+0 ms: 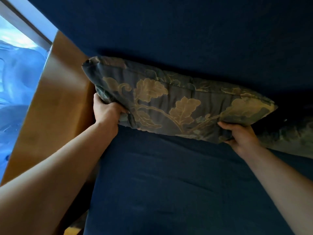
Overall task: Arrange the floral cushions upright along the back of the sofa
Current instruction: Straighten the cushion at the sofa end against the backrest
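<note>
Cushion point(176, 102) lay along the sofa back point(169, 31), soft and light, sagging. My left hand point(105, 112) clamped its 9 o'clock corner, my right hand point(240, 134) its 4 o'clock edge; 2 corners suited lifting it upright.

Dim, blurred wide-angle view; bright window point(15, 53) glare upper left.

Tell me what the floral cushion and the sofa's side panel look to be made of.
Floral cushion: seemingly woven fabric, a grey-blue ground with tan leaf motifs, creasing softly under both hands. Side panel: probably wood or veneer, smooth orange-brown with a faint sheen.
</note>
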